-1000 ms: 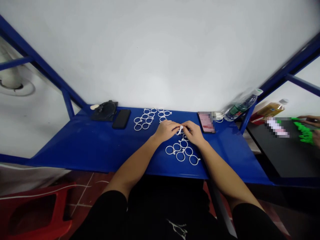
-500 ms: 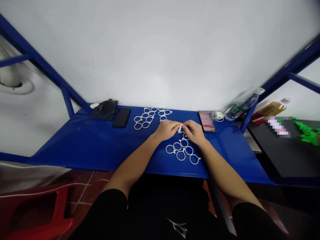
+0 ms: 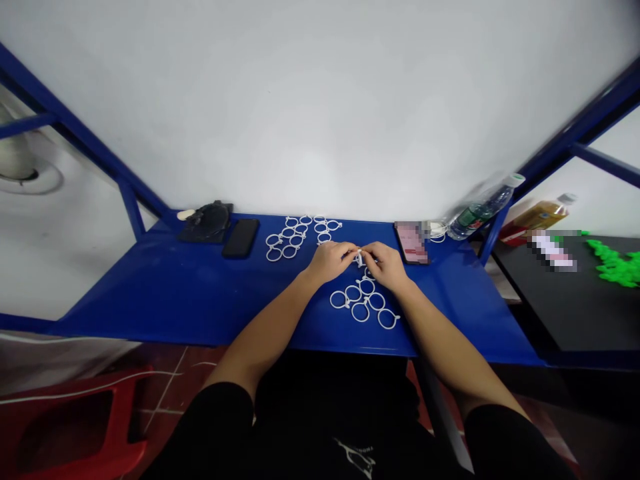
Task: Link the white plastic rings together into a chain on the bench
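My left hand (image 3: 330, 260) and my right hand (image 3: 386, 264) meet over the blue table (image 3: 165, 293), both pinching a small white plastic ring piece (image 3: 359, 257) between their fingertips. Just below the hands lies a linked cluster of white rings (image 3: 363, 304) on the table. A second cluster of white rings (image 3: 299, 236) lies farther back, left of my left hand. How the held piece joins the near cluster is hidden by my fingers.
A black phone (image 3: 241, 238) and a dark pouch (image 3: 206, 222) lie at the back left. A phone with a lit screen (image 3: 412, 242) and a water bottle (image 3: 483, 207) lie at the back right. Green parts (image 3: 616, 265) sit on a neighbouring black table. A red stool (image 3: 75, 427) stands at lower left.
My hands stay together on the white piece with only small finger shifts. Another person's hands seen at the far right a second ago are gone from view.
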`<state>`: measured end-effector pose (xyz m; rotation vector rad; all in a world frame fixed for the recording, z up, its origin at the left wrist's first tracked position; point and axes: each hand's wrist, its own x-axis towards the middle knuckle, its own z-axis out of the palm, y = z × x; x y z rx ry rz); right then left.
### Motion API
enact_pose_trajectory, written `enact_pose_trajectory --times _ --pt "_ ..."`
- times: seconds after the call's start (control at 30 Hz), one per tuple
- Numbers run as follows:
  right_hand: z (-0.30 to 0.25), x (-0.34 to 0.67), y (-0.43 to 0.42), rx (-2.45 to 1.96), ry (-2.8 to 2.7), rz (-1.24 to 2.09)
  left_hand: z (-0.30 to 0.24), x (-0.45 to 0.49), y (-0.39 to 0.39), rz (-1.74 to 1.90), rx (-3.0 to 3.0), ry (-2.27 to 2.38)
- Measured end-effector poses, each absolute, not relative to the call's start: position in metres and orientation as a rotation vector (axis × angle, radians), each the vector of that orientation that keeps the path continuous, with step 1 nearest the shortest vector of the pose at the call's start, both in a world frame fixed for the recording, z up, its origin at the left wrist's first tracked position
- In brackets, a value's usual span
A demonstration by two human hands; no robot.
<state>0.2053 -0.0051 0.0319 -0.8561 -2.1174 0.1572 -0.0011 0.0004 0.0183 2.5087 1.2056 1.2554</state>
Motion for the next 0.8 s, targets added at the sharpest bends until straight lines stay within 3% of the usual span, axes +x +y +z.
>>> enact_pose_trajectory --times 0.27,0.4,0.8 --pt "0.038 0.220 -0.001 -0.968 -2.040 0.059 0.026 -0.030 0.018 1.234 2.510 1.342" --pt "0.038 0.228 0.004 -1.059 -1.960 0.059 0.021 -0.063 0.034 1.066 2.343 1.656" --pt "0.028 0.220 0.006 -1.009 -2.134 0.181 0.003 -0.066 0.039 0.635 2.252 1.776"
